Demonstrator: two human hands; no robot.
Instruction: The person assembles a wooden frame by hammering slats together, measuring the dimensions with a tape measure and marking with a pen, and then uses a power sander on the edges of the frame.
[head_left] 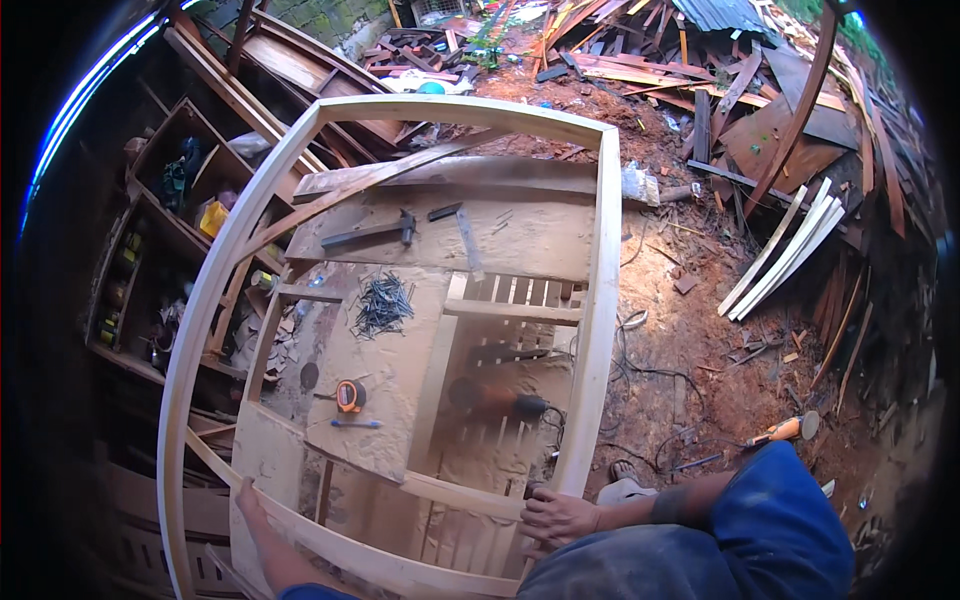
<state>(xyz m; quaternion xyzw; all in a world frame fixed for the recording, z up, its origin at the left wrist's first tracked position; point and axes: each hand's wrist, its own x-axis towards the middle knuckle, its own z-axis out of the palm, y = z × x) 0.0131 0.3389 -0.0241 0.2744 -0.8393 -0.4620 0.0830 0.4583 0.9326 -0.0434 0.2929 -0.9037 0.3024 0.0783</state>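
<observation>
A large rectangular wooden frame (602,250) of pale planks stands tilted over a dusty workbench, with a diagonal brace (375,183) across its far left corner. My right hand (562,515) is closed on the frame's near right corner, fingers curled round the wood. At the near rail, toward the left, my left hand (252,508) grips the frame; its fingers are partly hidden. Through the frame I see a hammer (372,234), a metal square (468,240), a heap of nails (382,306), an orange tape measure (350,396) and a blue pen (356,424) on the bench.
An orange power tool (785,430) lies on the dirt floor at right, near black cables (665,373). Pale wood strips (785,255) lean beyond it. Scrap wood (690,75) is piled at the back. Cluttered shelves (165,230) line the left. My foot (625,487) is beside the bench.
</observation>
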